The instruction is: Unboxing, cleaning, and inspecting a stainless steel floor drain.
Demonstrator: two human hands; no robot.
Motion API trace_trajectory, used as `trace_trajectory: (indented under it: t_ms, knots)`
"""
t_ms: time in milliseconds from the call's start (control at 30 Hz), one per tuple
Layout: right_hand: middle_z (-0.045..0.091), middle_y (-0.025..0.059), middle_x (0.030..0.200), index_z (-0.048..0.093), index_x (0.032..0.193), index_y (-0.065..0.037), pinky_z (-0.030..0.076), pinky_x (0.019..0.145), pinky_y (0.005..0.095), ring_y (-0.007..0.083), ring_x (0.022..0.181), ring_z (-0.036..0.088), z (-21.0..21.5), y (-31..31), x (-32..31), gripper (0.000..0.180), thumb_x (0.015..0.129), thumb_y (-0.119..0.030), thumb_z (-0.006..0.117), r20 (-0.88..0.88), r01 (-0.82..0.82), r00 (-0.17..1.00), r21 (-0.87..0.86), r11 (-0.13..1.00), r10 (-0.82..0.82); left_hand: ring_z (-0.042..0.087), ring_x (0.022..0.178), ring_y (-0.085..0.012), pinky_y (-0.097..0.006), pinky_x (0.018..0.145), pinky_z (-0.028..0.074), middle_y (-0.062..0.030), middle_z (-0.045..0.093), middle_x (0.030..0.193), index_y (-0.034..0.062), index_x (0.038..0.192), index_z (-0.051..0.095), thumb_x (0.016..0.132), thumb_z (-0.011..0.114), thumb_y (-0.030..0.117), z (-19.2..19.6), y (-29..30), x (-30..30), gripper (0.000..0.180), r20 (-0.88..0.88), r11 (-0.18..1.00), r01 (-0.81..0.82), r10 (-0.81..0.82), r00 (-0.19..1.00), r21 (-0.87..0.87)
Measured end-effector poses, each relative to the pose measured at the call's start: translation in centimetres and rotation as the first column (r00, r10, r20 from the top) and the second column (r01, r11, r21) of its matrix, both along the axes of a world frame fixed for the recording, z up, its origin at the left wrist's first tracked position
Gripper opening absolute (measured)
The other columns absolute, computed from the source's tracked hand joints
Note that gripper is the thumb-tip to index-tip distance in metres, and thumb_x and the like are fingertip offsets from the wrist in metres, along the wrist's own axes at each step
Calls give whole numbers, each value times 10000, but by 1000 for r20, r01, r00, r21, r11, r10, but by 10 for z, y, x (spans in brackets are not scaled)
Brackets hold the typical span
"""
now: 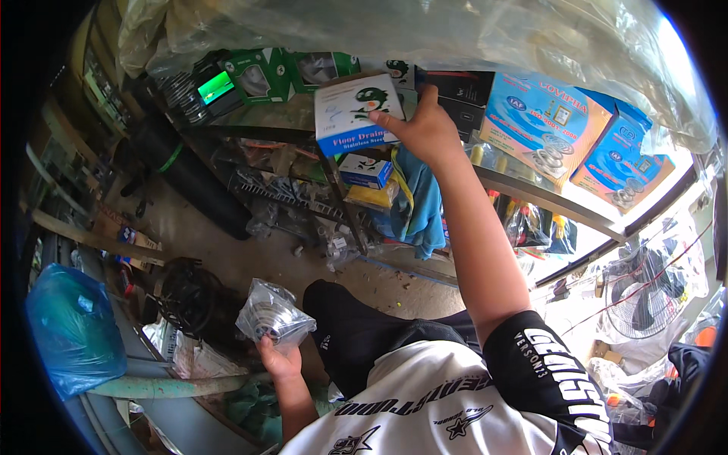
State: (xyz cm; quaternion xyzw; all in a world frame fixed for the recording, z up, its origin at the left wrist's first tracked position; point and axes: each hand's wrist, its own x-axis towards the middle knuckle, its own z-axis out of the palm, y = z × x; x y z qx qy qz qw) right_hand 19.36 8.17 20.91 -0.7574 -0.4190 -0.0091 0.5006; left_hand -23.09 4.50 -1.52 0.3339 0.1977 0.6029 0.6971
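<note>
Bagged metal fitting down low, small box held up at the shelf

Lower centre of the frame, a round metal fitting in a clear plastic bag (274,317) is gripped from below by the left hand (279,362), fingers closed round the bag. Higher up, top centre, a small white-and-blue box (355,112) is pinched at its right edge by the right hand (425,130), right at the metal shelf (531,193). Judging by that, the box isn't fully set down or pulled off yet, and the bagged part isn't boxed. Green boxes (262,74) and big blue-and-orange boxes (546,121) are stacked further along; contents can't be seen.
</note>
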Motion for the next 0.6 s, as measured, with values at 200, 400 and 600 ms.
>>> trace_trajectory:
  t_ms: [200, 400, 600]
  knots:
    - [548, 348, 1262, 245, 1453, 87, 422, 1026, 387, 410, 1221, 547, -7, -6, 1, 1101, 719, -521, 795, -95, -81, 993, -60, 995, 75, 552, 1182, -284, -525, 1017, 422, -85, 604, 1255, 77, 1228, 586, 832, 677, 365, 0, 7, 21, 498, 14, 997, 37, -36, 999, -72]
    - [618, 261, 1188, 366, 1429, 46, 471, 933, 356, 300, 1109, 618, -27, 0, 14, 812, 832, -355, 744, -287, -273, 911, 116, 955, 295, 540, 1207, -287, -531, 1041, 401, -82, 588, 1292, 83, 1256, 576, 835, 679, 375, 28, 16, 49, 523, 30, 997, 76, -75, 997, -16]
    - [634, 178, 1082, 456, 1357, 54, 483, 875, 324, 204, 968, 620, -27, -55, -31, 629, 886, -285, 699, -357, -411, 812, 213, 886, 462, 465, 1297, -303, -540, 1093, 340, -88, 520, 1383, 82, 1343, 510, 821, 704, 383, 83, 19, 74, 633, 104, 959, 204, -228, 968, 197]
